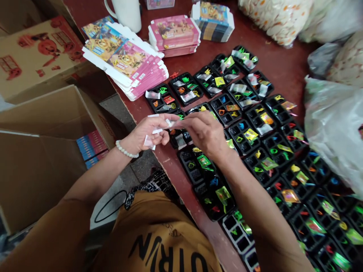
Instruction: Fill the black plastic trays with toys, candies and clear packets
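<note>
My left hand (141, 130), with a beaded bracelet on the wrist, holds several small white packets (149, 141) in its palm and between its fingers. The fingertips of my right hand (208, 132) pinch at one of these packets, right by the left thumb and forefinger. Both hands are just above the near rows of black compartment trays (195, 174). Small coloured plastic toys and shiny wrapped packets lie in the trays. Several trays at the far end also hold white packets, such as one packet (188, 96).
Fanned flat printed cartons (127, 56), pink boxes (174, 32) and a blue stack (214, 19) lie at the back, near a white jug (127, 15). Plastic bags (334, 128) stand on the right. On the left, an open cardboard box (42, 162) holds small printed boxes (92, 145).
</note>
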Demonstrator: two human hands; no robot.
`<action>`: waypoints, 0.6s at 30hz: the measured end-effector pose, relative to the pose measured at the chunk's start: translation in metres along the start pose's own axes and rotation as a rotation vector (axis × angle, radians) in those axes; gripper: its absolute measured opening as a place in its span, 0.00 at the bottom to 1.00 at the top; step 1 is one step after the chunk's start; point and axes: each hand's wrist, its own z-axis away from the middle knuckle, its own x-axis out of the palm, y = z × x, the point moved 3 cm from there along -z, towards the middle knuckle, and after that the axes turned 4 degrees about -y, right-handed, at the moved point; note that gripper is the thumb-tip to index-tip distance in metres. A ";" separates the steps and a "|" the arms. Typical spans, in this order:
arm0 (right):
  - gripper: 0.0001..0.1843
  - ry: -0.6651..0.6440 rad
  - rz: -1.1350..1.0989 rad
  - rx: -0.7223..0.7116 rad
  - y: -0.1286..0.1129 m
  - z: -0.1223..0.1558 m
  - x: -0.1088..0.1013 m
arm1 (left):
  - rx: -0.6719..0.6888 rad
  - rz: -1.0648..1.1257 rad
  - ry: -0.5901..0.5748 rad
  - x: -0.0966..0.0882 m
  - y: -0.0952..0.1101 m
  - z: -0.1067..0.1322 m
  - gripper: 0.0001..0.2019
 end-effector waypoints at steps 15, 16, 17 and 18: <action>0.18 -0.012 -0.067 0.137 -0.006 -0.017 -0.003 | 0.040 -0.242 0.033 0.020 0.001 -0.001 0.17; 0.18 -0.014 -0.131 0.096 -0.017 -0.021 -0.006 | 0.058 -0.246 0.033 0.023 0.000 -0.001 0.17; 0.17 -0.019 -0.186 0.061 -0.025 -0.024 -0.009 | 0.076 -0.254 0.032 0.026 -0.002 -0.001 0.17; 0.14 -0.028 -0.233 0.040 -0.028 -0.026 -0.011 | 0.096 -0.274 0.014 0.028 -0.004 -0.003 0.16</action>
